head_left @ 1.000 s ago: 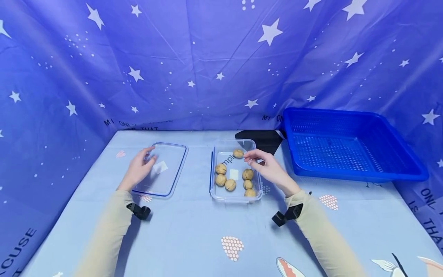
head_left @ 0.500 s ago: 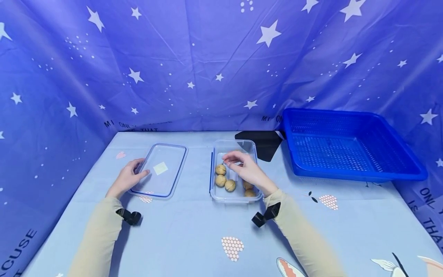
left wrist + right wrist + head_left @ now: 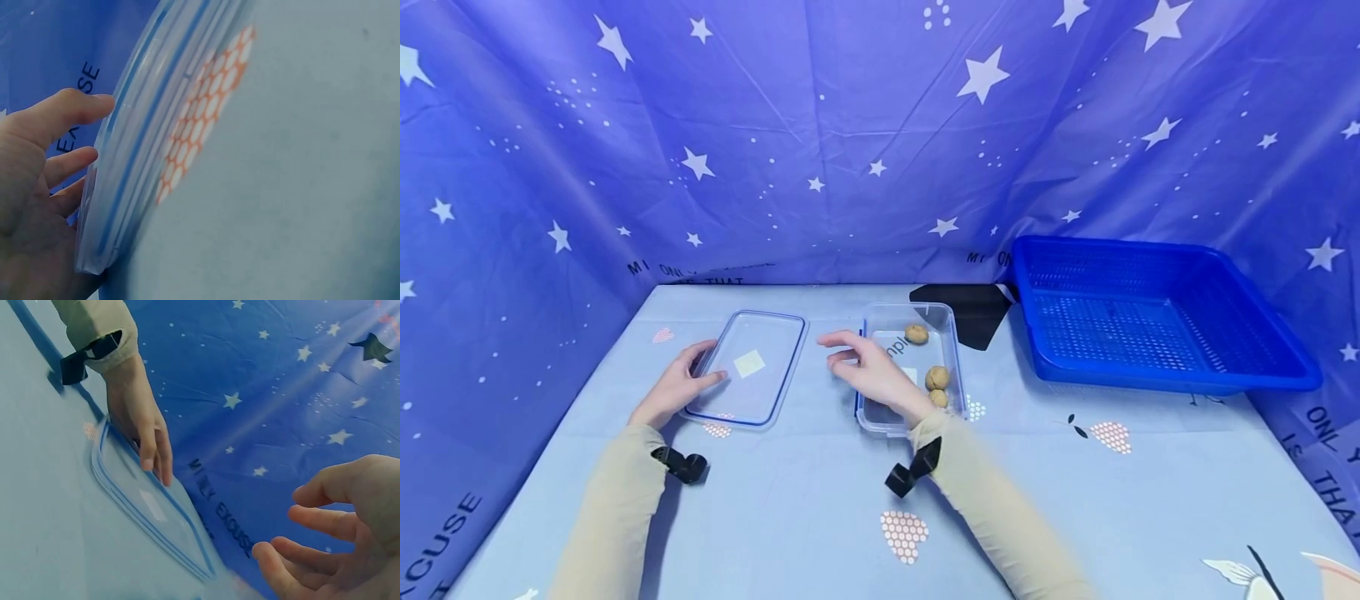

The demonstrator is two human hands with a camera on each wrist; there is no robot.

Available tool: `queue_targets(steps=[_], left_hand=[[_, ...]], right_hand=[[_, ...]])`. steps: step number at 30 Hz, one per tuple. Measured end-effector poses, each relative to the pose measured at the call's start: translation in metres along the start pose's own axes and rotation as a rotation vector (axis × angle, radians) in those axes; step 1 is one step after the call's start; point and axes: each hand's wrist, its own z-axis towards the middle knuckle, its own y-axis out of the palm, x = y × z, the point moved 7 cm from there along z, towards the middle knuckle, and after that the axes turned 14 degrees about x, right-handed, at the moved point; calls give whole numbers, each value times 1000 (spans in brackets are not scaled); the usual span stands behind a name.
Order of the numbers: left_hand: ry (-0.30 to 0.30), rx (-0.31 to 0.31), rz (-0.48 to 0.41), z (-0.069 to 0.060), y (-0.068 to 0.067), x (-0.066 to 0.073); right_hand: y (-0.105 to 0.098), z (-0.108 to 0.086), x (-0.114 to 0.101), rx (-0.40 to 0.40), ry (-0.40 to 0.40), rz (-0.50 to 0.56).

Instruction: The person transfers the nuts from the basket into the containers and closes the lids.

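Observation:
In the head view, a clear lid (image 3: 781, 392) with a blue seal lies flat at the left of the table. My left hand (image 3: 672, 385) is at its left edge, the fingers loosely extended and the thumb over the rim. In the left wrist view the thumb and fingertips meet the lid's edge (image 3: 134, 119). My right hand (image 3: 876, 371) hangs over the left side of a clear plastic container (image 3: 957, 350), fingers apart and holding nothing. Walnuts (image 3: 916, 334) lie inside the container; the right hand and wrist hide some of it.
A blue perforated plastic basket (image 3: 1180, 379) stands at the back right. The pale blue printed tablecloth (image 3: 820, 517) covers the table, and a starry blue curtain (image 3: 850, 217) rises behind and at both sides. A black patch (image 3: 973, 321) lies behind the container.
My right hand has moved left from the container's right rim, across the walnuts, to its left side. The left hand has shifted slightly left and down to the lid's edge; the lid has stayed put.

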Motion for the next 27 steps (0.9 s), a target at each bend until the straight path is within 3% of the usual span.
queue_targets(steps=[7,13,21,27], left_hand=[[-20,-1,-30,0,-1,-3],[-65,-13,-63,1,0,-5],[-75,-20,-85,0,2,-2],[-77,-27,-106,-2,2,-3]], right_hand=[[41,20,-6,-71,59,-69],[67,25,-7,-92,108,-131],[84,21,-1,-68,73,-270],[87,18,7,-22,101,-379]])
